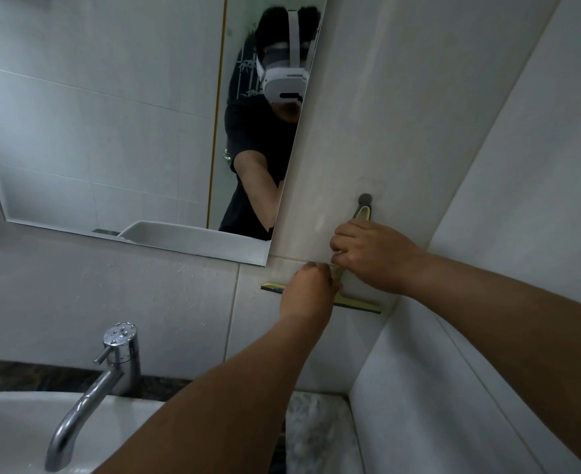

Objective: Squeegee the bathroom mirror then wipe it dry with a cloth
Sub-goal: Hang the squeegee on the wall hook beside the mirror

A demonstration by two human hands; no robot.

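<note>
- Grip: both hands closed on the squeegee. Right hand wrapped round the handle's middle, knuckles outward; left hand curled at the neck where handle meets blade, fingertips tucked behind and not visible.
- Item: squeegee, yellow-green and grey. Handle runs up and to the right, its looped end hanging on a small dark wall hook. Blade lies roughly level against the tiled wall, below and to the right of the mirror's lower right corner, near the inner corner of the walls.
- Position relative to grip: handle loop shows just above the right hand; blade ends project to either side of the left hand, the left end short, the right end longer. Centre of the blade hidden behind the left hand.
- Stage, as judged: tool on its hook; squeegeeing not yet started from this position.
- Risk: loop may snag on the hook if the handle is pulled outward rather than lifted clear; a jerk could swing the blade into the mirror edge or the side wall.
- Risk: droplets on the wall tile suggest wet surfaces; a damp handle could slip.
- Mirror: to the left of the tool, well clear of both hands, reflecting tiles, a basin rim and the person wearing a headset.
- Surroundings: chrome tap and white basin below left. Pale fabric, possibly the cloth, lies on the counter below the hands; identity uncertain.
</note>
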